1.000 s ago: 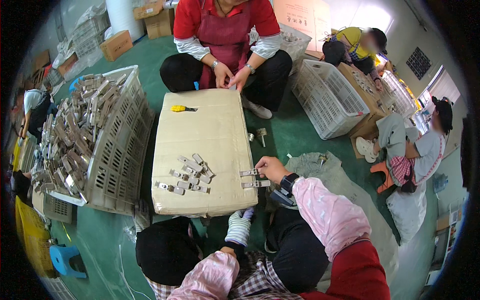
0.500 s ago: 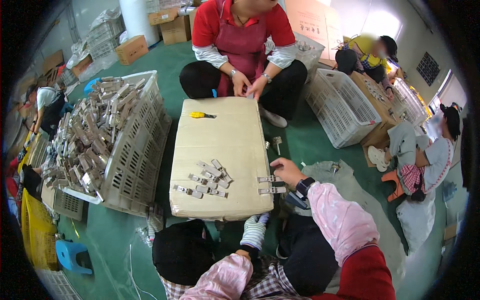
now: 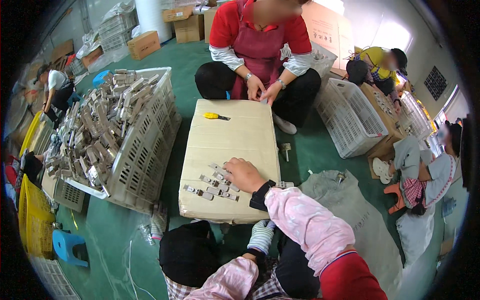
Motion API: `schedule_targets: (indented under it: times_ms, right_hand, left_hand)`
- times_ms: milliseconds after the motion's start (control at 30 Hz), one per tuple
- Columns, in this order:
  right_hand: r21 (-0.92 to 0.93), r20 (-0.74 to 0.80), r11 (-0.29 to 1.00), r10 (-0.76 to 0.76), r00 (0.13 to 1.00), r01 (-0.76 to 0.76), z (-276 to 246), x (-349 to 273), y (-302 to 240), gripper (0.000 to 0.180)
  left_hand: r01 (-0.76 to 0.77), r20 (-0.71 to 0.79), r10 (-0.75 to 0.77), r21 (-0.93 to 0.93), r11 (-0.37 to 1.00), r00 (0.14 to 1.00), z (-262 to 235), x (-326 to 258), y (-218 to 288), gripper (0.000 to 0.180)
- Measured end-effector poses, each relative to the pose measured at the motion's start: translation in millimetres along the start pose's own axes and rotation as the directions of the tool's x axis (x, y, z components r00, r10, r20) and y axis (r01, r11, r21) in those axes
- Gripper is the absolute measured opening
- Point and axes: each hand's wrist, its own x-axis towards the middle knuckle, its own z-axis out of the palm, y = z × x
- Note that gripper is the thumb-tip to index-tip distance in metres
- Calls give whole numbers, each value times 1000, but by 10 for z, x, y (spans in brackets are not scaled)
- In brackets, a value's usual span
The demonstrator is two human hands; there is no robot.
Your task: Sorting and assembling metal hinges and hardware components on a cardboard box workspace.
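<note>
My right hand (image 3: 245, 175), bare, with a dark band at the wrist, reaches over the cardboard box (image 3: 235, 132). Its fingers are slightly apart, with their tips touching the loose group of metal clips (image 3: 216, 191); some clips are partly hidden beneath them. Past my pink sleeve, another metal clip (image 3: 285, 184) shows at the box's right edge. My left hand (image 3: 261, 236) wears a striped glove and sits low by the box's near right corner. Its fingers are partly hidden, so I cannot tell whether it grips anything. A yellow-handled cutter (image 3: 216, 116) lies on the far part of the box.
At left stands a white crate (image 3: 145, 150) heaped with metal clips. A person (image 3: 260, 55) in a red apron sits across the box. Another white crate (image 3: 345, 120) and a grey plastic sack (image 3: 345, 210) are at right. A blue stool (image 3: 69, 245) stands lower left.
My right hand has moved left from the clips at the box's right edge to the loose group on top. My left hand stays by the near corner. The whole view has shifted slightly.
</note>
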Motion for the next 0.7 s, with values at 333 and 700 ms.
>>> schedule_targets:
  times_ms: [333,700]
  right_hand:
    - [252,-274,968,58,960,13,-57,135,180,19]
    - [766,134,416,641,755,-489,-747,-822,1161,13]
  left_hand:
    - [-62,-19,61,-56,996,998,-18,-81,107,35]
    - [-109,-60,100,-169,980,993,-13,-65,12,36]
